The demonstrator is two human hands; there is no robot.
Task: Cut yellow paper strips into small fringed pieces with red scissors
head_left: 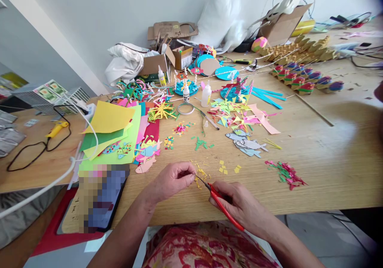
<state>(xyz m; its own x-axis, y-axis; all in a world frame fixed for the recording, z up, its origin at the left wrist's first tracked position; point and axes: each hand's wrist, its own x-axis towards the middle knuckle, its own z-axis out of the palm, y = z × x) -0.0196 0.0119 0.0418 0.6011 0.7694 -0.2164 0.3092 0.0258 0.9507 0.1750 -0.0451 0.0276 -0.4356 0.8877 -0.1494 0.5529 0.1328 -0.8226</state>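
Observation:
My right hand (pixel 236 202) is wrapped round a pair of red-handled scissors (pixel 225 209), whose dark blades point left. At the blade tips, the thumb and forefinger of my left hand (pixel 176 180) are pinched together; whatever lies between them is too small to make out. Thin yellow paper snippets (pixel 202 173) are scattered on the table just behind the blades. Small yellow paper squares (pixel 223 167) lie a little to the right of these. Beyond both hands is a small heap of green paper bits (pixel 201 143).
Paper fish cutouts (pixel 247 143) lie ahead to the right, red and green scraps (pixel 287 174) nearer. Coloured sheets (pixel 110 116) and a blurred-out phone (pixel 104 200) are at left. Glue bottles (pixel 206 95) stand farther back. A thin stick (pixel 314 109) and painted egg-carton pieces (pixel 302 80) are at right.

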